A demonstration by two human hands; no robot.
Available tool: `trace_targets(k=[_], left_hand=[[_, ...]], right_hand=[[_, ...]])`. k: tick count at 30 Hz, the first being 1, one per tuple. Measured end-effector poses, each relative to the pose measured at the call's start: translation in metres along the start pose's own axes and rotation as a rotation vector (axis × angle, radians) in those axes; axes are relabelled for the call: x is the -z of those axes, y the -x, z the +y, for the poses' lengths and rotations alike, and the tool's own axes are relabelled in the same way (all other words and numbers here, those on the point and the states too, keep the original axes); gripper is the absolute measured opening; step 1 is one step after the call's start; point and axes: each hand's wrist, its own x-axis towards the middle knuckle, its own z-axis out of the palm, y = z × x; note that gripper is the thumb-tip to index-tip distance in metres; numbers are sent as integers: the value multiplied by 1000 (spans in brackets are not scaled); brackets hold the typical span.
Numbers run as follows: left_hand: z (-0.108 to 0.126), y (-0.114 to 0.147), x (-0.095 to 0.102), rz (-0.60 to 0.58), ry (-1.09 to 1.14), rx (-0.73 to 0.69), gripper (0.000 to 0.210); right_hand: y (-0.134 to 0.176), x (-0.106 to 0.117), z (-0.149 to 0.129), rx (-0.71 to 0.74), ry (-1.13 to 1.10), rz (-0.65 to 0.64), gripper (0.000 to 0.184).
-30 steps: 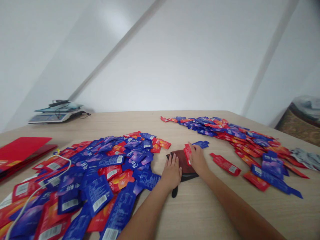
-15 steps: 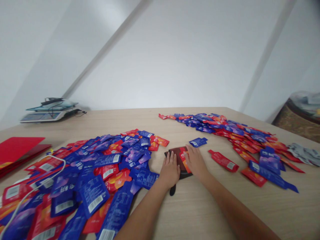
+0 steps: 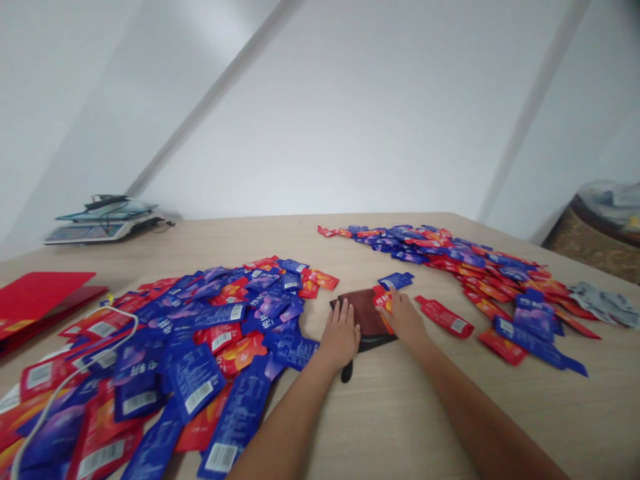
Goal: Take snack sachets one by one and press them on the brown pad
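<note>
A flat brown piece like leather (image 3: 367,313), dark along its lower edge, lies on the table between my hands. My left hand (image 3: 341,335) rests flat on its left side, fingers stretched forward. Under the wrist a small dark tab (image 3: 347,372) sticks out. At the right side of the brown piece, my right hand (image 3: 406,321) has its bent fingers on a red and orange packet (image 3: 382,300), whose lower part they cover. Just beyond lies a blue packet (image 3: 396,280). A red packet (image 3: 444,316) lies to the right of my right hand.
A large heap of blue and red packets (image 3: 200,347) spreads on the left, with a white cord (image 3: 75,375) across it. Another heap (image 3: 425,248) runs along the right. A red folder (image 3: 43,300), a scale (image 3: 97,231) and grey gloves or cloth (image 3: 603,303) are farther out.
My right hand and the red and orange packet have shifted right across the brown piece, so more brown surface shows. My left hand has stayed almost in place.
</note>
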Motion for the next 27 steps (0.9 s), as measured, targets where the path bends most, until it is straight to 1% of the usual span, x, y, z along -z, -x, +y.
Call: trace_targets(k=[2,5,7,9,11,12,14,16,19,23,27], left_hand=[[-1,0,-4,28,9,0,53],[-3,0,-10,52,8,-4,53],[-4,-1,-12,57,4,0,53],[-4,-1,-12,53,-2,-7,54],[-4,-1,-10,45,-8,-31,54],[-4,-1,-8,41,-10,-43,54],[-4,0,-6,39,-9,-51,54],[-3,0,-4,34,-11,-55,54],[-2,-1,-4,15,-20,-57,54],[0,-2,-3,-2,-17,-23,53],[1,-2,0,-9,-17,-1,52]], right_hand=[[2,10,-2,-4,20,40,52],[6,28,-14,92,-8,147,51],[10,39,-26,189,-110,189,51],[13,43,-34,259,-256,195,49],[15,39,-37,286,-370,185,48],[15,33,-37,289,-392,176,47],[15,19,-34,285,-368,135,46],[13,3,-31,263,-308,62,48],[9,-11,-32,194,-293,-38,53],[4,-17,-32,123,-360,-58,54],[0,-13,-20,113,-329,-69,54]])
